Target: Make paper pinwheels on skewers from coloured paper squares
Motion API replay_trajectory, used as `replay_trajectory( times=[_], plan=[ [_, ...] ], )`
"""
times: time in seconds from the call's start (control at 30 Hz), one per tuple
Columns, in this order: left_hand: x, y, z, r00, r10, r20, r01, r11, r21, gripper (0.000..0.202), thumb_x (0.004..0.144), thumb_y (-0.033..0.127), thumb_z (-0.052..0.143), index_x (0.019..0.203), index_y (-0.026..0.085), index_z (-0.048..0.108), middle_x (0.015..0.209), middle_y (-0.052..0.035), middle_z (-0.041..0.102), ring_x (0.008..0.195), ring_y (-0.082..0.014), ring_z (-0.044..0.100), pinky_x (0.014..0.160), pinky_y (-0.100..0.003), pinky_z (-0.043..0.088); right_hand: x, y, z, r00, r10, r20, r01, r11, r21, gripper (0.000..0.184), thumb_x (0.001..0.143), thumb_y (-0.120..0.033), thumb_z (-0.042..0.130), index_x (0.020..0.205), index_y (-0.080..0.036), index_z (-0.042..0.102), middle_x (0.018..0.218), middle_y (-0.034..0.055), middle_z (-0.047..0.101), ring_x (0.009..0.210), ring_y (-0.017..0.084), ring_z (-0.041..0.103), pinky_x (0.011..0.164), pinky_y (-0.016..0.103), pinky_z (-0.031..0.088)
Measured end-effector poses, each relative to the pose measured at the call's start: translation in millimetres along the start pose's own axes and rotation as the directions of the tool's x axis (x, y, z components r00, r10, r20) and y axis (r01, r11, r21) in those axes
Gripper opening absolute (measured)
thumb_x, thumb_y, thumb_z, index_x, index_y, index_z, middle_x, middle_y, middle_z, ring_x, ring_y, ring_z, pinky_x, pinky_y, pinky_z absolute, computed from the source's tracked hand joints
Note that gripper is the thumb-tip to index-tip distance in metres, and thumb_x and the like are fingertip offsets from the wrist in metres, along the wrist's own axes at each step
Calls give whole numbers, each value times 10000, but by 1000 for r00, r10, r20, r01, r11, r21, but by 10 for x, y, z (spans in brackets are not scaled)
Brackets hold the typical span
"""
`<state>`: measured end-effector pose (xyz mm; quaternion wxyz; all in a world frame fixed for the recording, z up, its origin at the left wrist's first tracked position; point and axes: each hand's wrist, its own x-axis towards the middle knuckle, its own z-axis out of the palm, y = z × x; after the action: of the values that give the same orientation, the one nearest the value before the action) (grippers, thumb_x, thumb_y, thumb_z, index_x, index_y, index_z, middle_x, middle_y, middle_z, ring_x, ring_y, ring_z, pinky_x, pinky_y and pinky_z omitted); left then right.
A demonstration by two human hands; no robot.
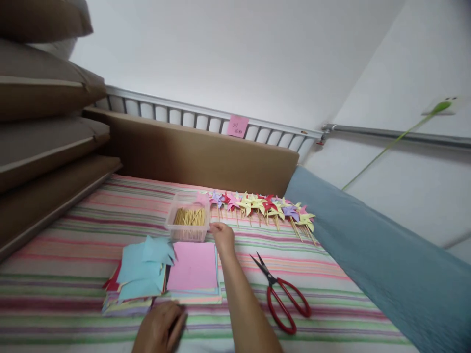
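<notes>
A clear plastic box (189, 234) holds many thin wooden sticks (189, 216). My right hand (223, 237) reaches to the box's right side, with its fingers pinched at the rim. Below the box lies a stack of square paper with a pink sheet (193, 266) on top. To its left, blue cut paper pieces (142, 264) cover a looser pile of red, purple and cream ones. My left hand (160, 327) rests on the striped cloth just below the papers, fingers curled; anything inside them is hidden.
Red-handled scissors (272, 281) lie half open, right of my right forearm. A row of paper pinwheels on sticks (261, 205) lies along the back, before a brown board (191, 152). Brown padded panels (47, 142) are stacked at left; blue fabric (368, 245) borders the right.
</notes>
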<state>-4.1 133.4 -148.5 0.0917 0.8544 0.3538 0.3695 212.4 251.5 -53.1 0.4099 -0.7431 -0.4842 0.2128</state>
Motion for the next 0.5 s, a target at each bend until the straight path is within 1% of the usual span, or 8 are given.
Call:
replay_trajectory(
  times=[0.1, 0.17, 0.23, 0.3, 0.33, 0.4, 0.43, 0.5],
  plan=[
    [15, 108, -61, 998, -62, 12, 63, 996, -62, 139, 864, 235, 495, 800, 206, 615, 703, -23, 651, 655, -155, 622, 629, -248, 494, -427, 6, 65, 999, -20, -29, 23, 993, 118, 235, 822, -270, 501, 896, -151, 690, 808, 40, 706, 763, 182, 646, 702, 283, 499],
    [34, 171, -123, 996, -83, -15, 81, 991, -108, 161, 870, 229, 477, 765, 196, 594, 659, -16, 616, 614, -148, 591, 590, -248, 468, -626, 12, 160, 999, -39, -6, 40, 982, 183, 238, 776, -283, 514, 841, -157, 705, 756, 38, 710, 717, 194, 648, 660, 280, 495],
    [62, 186, -215, 990, -129, -57, 118, 978, -171, 163, 879, 224, 456, 777, 194, 581, 693, -22, 611, 655, -149, 586, 615, -254, 462, -760, 23, 280, 997, -67, 40, 56, 970, 236, 218, 737, -278, 532, 790, -162, 709, 726, 37, 711, 684, 192, 646, 635, 274, 491],
    [105, 122, -344, 965, -221, -141, 187, 958, -218, 146, 881, 244, 452, 841, 196, 584, 776, -38, 623, 741, -161, 592, 678, -270, 470, -834, 40, 403, 993, -85, 83, 60, 961, 272, 203, 717, -256, 535, 767, -161, 708, 730, 42, 715, 676, 188, 646, 631, 270, 488],
    [139, 58, -421, 941, -281, -189, 238, 946, -222, 145, 875, 270, 461, 875, 196, 585, 810, -48, 626, 774, -172, 592, 701, -282, 472, -850, 50, 460, 991, -90, 103, 57, 958, 282, 198, 712, -246, 534, 759, -162, 707, 732, 44, 716, 677, 187, 646, 634, 270, 487],
    [240, -128, -590, 859, -432, -276, 392, 900, -190, 209, 856, 348, 466, 921, 187, 583, 875, -73, 625, 808, -200, 594, 724, -314, 477, -847, 72, 552, 987, -90, 137, 46, 955, 294, 194, 712, -235, 534, 765, -168, 708, 740, 45, 718, 689, 188, 648, 645, 274, 486],
    [310, -240, -677, 808, -517, -282, 493, 856, -157, 266, 843, 387, 462, 962, 178, 575, 904, -87, 624, 812, -213, 596, 714, -323, 482, -832, 84, 587, 985, -87, 151, 39, 954, 296, 196, 714, -233, 535, 780, -172, 709, 750, 44, 719, 699, 189, 650, 653, 277, 486],
    [491, -471, -838, 738, -645, -197, 656, 754, -10, 383, 817, 423, 441, 1072, 153, 536, 1003, -115, 620, 853, -231, 603, 720, -330, 483, -795, 105, 631, 982, -71, 173, 17, 956, 294, 209, 719, -227, 535, 823, -175, 708, 778, 49, 722, 718, 193, 653, 666, 285, 486]
  ],
)
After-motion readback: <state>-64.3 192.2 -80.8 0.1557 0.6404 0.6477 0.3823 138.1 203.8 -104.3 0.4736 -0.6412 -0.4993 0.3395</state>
